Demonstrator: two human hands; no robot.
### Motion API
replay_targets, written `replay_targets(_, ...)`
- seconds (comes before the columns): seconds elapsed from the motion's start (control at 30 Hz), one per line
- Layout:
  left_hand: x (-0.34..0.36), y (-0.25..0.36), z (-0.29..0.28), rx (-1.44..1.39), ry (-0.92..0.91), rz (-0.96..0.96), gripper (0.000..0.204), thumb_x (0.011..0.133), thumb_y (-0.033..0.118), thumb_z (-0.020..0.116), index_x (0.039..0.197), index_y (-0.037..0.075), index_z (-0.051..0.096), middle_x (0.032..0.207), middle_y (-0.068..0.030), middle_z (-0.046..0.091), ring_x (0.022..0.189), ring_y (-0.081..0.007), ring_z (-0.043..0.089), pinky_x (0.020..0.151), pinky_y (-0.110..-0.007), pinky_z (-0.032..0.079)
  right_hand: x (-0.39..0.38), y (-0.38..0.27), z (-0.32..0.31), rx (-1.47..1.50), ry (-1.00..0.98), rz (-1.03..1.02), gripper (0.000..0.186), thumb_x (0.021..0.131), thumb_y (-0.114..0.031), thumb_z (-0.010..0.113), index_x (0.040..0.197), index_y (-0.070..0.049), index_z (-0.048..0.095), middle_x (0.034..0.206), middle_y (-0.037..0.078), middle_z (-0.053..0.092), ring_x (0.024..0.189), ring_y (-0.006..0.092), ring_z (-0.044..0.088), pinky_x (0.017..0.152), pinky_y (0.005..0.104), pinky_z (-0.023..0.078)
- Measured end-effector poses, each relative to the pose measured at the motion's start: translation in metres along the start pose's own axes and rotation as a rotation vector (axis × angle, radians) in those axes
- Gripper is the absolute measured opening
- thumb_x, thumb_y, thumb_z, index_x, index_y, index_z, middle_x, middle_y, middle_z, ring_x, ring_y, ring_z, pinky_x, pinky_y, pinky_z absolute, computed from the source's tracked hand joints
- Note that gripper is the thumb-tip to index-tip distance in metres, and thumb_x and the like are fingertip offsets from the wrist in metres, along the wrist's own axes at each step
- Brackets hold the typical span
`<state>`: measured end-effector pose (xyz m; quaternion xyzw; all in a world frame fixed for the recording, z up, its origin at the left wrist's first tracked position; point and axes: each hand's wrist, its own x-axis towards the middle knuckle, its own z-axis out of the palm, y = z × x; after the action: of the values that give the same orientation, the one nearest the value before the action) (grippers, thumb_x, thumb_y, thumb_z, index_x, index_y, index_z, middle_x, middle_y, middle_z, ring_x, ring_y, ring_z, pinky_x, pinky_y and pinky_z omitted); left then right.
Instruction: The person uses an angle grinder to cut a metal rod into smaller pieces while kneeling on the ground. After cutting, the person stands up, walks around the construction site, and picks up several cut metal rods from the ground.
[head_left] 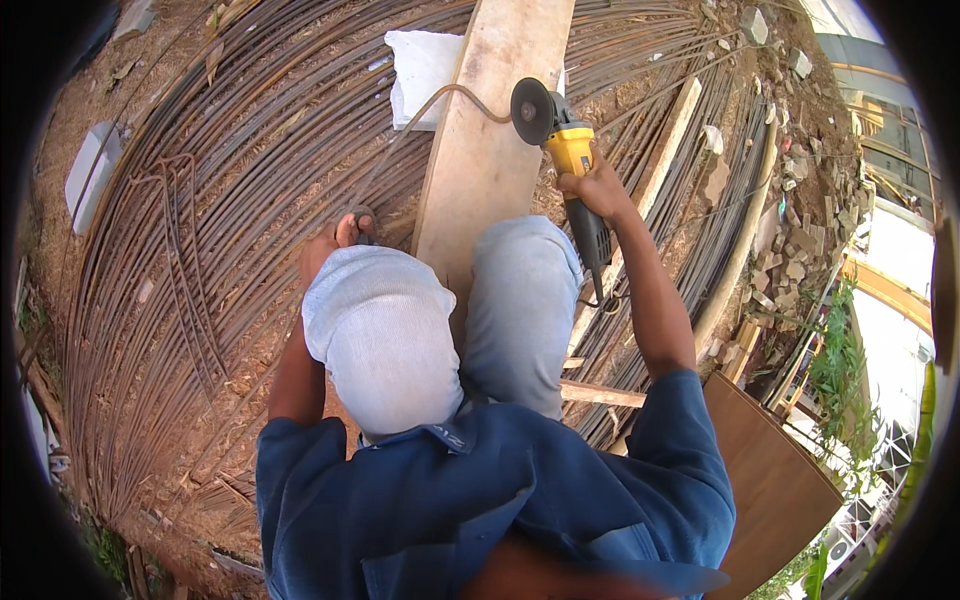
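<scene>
Beside a wooden board (480,165), a grinder (570,150) in the right hand (597,190), a bent rod (455,88) near the left.
Fingers of the right hand wrap round the grinder's body, its dark disc (533,112) at the board's right edge. The rod arches over the board to just beside the disc; whether they touch, I cannot tell. The left hand (323,245) sits by the left knee (378,310), fingers curled, but what they pinch is unclear. Long rods (270,150) cover the ground; a white block (420,65) shows at the board's left edge.
</scene>
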<state>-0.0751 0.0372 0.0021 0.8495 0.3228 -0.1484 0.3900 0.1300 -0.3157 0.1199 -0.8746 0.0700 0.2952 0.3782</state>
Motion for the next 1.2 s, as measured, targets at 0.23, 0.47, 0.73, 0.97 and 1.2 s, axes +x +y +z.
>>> replay_targets(0.23,0.022,-0.004,0.006,0.174,0.074,0.031,0.053,0.096,0.050,0.047,0.092,0.002,0.068,0.079,-0.0247,0.066,0.074,-0.0425,0.065,0.066,-0.050,0.050,0.020,0.010,-0.015,-0.180,-0.021,-0.074,0.061,0.064,-0.019,0.074,0.118,0.003,0.053,0.096,0.014,0.065,0.083,0.0233,0.064,0.077,0.0334,0.051)
replay_targets(0.47,0.025,-0.014,0.020,0.197,0.102,0.054,0.055,0.095,0.052,0.048,0.087,0.002,0.067,0.075,-0.0241,0.066,0.070,-0.0421,0.064,0.065,-0.050,0.049,0.023,0.011,-0.012,-0.168,-0.029,-0.043,0.068,0.065,-0.016,0.074,0.126,0.000,0.047,0.092,0.011,0.064,0.075,0.0205,0.064,0.071,0.0312,0.053)
replay_targets(0.73,0.017,-0.004,0.014,0.173,0.121,0.080,0.052,0.095,0.049,0.051,0.085,0.001,0.066,0.075,-0.0252,0.065,0.070,-0.0433,0.063,0.065,-0.051,0.049,0.030,0.009,-0.012,-0.160,-0.069,-0.091,0.060,0.066,-0.015,0.075,0.119,0.000,0.052,0.091,0.010,0.064,0.077,0.0191,0.063,0.071,0.0316,0.052)
replay_targets(0.97,0.021,-0.004,0.013,0.135,0.056,0.032,0.055,0.094,0.052,0.049,0.087,0.001,0.066,0.078,-0.0253,0.066,0.076,-0.0435,0.064,0.068,-0.050,0.049,0.020,-0.009,-0.009,-0.206,-0.037,-0.068,0.051,0.066,-0.019,0.073,0.110,0.003,0.058,0.091,0.012,0.066,0.083,0.0204,0.063,0.075,0.0326,0.050)
replay_targets(1.2,0.016,-0.010,0.013,0.082,0.084,0.119,0.056,0.088,0.055,0.055,0.089,0.000,0.065,0.079,-0.0249,0.066,0.077,-0.0426,0.065,0.070,-0.050,0.050,0.026,-0.006,-0.005,-0.237,-0.048,-0.115,0.047,0.066,-0.019,0.070,0.106,0.003,0.060,0.086,0.012,0.066,0.074,0.0219,0.063,0.068,0.0337,0.051)
